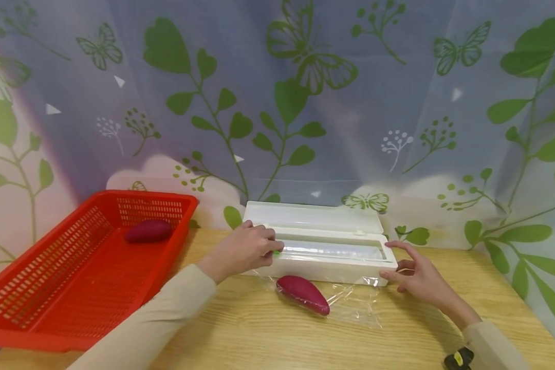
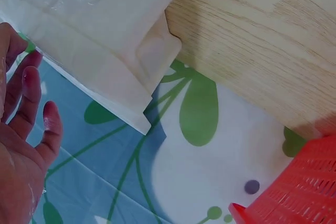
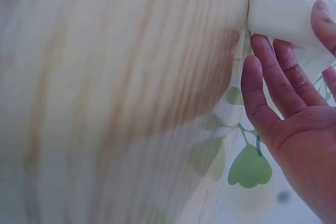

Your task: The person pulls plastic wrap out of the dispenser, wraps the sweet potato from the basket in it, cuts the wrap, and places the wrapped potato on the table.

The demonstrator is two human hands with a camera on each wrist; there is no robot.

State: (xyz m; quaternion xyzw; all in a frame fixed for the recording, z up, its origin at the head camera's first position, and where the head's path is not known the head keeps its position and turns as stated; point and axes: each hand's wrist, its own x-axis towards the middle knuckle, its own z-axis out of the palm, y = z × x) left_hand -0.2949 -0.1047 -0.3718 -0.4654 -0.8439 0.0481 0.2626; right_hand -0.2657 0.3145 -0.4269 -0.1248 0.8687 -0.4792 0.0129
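A white cling film dispenser box (image 1: 324, 267) stands on the table with its lid (image 1: 312, 217) raised and a film roll (image 1: 333, 250) inside. At its left part, my left hand (image 1: 245, 249) pinches a small green slider (image 1: 277, 252), mostly hidden by the fingers. My right hand (image 1: 418, 275) holds the box's right end, thumb on the front and index finger on the top edge; its other fingers lie against the end in the right wrist view. In front of the box lies a purple sweet potato (image 1: 302, 294), with clear film (image 1: 356, 308) over and beside it.
A red plastic basket (image 1: 166, 264) stands at the left with another purple sweet potato (image 1: 149, 231) in it. Behind the table (image 1: 240, 329) hangs a leaf-patterned curtain (image 1: 277, 128), close to the raised lid. A black and yellow object (image 1: 459, 358) shows by the right sleeve.
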